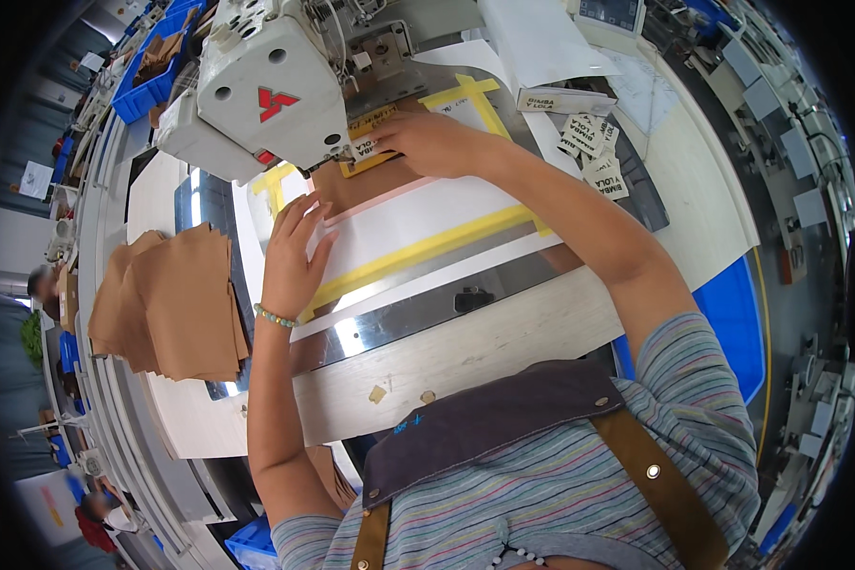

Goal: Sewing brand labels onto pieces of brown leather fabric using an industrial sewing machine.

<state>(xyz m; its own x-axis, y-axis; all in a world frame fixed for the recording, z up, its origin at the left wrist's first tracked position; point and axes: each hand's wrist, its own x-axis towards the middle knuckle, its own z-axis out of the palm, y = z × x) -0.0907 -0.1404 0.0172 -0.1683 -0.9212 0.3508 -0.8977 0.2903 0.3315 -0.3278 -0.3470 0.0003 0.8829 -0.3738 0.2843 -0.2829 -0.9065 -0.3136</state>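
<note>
A large white sewing machine head (266, 95) stands over a white template sheet (399, 223) edged with yellow tape. A brown flat piece (375, 190) lies on the template beneath the needle area. My left hand (294, 249) rests with fingers apart at the near-left edge of that piece, holding nothing. My right hand (432, 144) reaches under the machine from the right, its fingers stretched over a small printed label (366, 149) within a yellow-edged opening. Those fingertips touch around the label, and the hand partly hides it.
A stack of brown pieces (185, 304) lies on the left of the table. Loose printed labels (598, 157) sit at the right beside a white box (565, 101). A small black object (472, 299) lies on the metal strip. Blue bins (736, 323) stand around.
</note>
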